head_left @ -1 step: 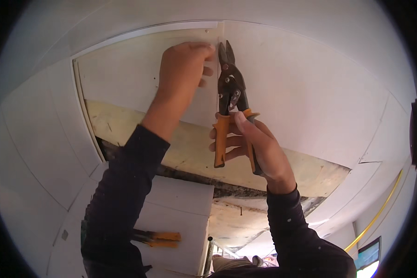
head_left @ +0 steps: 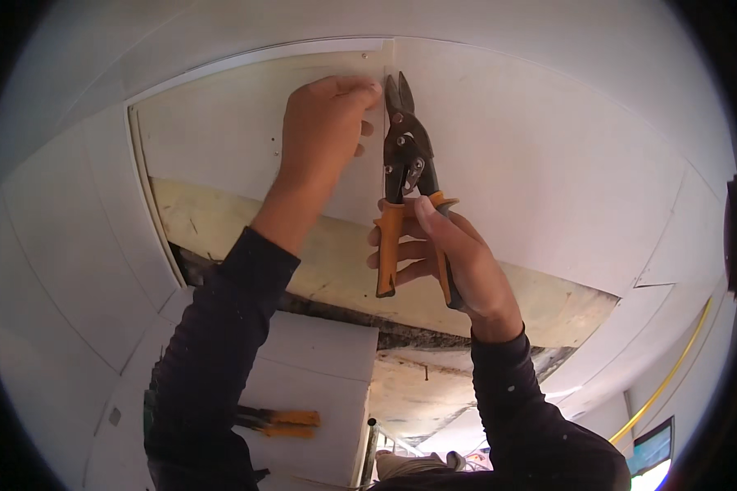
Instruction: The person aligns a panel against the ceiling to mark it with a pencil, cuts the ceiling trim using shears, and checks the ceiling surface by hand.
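My right hand (head_left: 467, 262) is wrapped round the orange-and-black grips of a pair of tin snips (head_left: 407, 147). The snips point upward with their dark jaws parted and their handles spread, close to the edge of a white panel (head_left: 532, 155). Just left of the jaw tips, my left hand (head_left: 326, 123) is closed in a pinch, thumb and forefinger together near that edge. Whatever lies between those fingertips, if anything, is too small or hidden to name. The left hand's lower fingers curl behind it.
Below the panel, a cream-coloured strip (head_left: 319, 245) borders a dark, rough gap (head_left: 418, 335). Another orange-handled tool (head_left: 291, 423) shows under my left forearm. A yellow hose or cable (head_left: 663, 385) runs along the right side. A screw head (head_left: 365, 56) sits at the upper edge.
My left fingertips have shifted down very slightly. The tin snips and my right hand stay almost where they were.
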A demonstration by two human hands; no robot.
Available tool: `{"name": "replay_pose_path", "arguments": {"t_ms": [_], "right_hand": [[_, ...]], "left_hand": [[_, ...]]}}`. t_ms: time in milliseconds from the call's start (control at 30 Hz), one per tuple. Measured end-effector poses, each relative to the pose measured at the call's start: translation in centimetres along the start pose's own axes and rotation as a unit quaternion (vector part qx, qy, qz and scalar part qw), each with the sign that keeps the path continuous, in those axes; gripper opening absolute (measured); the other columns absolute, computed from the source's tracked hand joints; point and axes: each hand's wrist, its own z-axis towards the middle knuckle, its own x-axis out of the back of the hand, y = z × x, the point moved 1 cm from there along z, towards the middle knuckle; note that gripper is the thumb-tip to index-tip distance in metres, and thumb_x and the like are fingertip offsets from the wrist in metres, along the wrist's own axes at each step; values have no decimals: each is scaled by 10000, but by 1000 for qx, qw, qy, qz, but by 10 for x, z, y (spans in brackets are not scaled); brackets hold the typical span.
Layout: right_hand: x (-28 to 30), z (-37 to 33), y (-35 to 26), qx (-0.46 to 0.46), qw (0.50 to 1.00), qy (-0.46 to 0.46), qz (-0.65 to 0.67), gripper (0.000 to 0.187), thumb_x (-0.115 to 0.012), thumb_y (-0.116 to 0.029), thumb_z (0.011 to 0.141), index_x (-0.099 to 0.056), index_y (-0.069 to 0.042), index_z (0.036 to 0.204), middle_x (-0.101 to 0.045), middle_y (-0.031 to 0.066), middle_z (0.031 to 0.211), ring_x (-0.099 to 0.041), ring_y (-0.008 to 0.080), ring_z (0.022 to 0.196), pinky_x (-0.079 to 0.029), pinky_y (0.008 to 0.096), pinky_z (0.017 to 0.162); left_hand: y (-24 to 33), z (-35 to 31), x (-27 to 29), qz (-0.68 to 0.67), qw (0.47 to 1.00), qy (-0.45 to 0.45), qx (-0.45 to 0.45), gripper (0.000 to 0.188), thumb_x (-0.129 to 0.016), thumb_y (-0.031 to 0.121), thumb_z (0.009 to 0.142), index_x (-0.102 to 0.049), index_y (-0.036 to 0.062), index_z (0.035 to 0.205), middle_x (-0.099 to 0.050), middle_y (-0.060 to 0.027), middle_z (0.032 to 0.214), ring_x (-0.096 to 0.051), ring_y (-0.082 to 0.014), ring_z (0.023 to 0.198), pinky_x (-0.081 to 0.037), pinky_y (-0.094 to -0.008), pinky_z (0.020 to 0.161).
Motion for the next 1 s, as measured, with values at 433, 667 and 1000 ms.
{"name": "replay_pose_path", "arguments": {"t_ms": [433,667,1000], "right_hand": [[22,8,2,9,991,-102,82,774,-454,-620,1134,-564,67,1472,-739,214,1238,-780,329,1052,-647,418,853],[39,19,8,32,993,-111,11,806,-445,-636,1129,-539,79,1489,-729,235,1257,-768,352,1090,-650,437,865],[32,8,-22,-8,998,-64,5,711,-516,-578,1124,-626,82,1364,-740,198,1184,-769,299,1034,-641,404,851]], "left_hand": [[-11,6,-17,-58,996,-26,-58,296,-757,249,1013,-815,-22,1117,-795,-74,901,-774,-166,770,-608,-305,655],[-18,8,-28,-81,993,31,-80,265,-768,213,993,-833,-40,1041,-741,-59,780,-700,-126,681,-620,-308,630],[-7,3,-30,-141,990,-30,1,280,-739,249,1032,-787,13,1176,-780,-70,1016,-765,-186,892,-618,-366,761]]}}
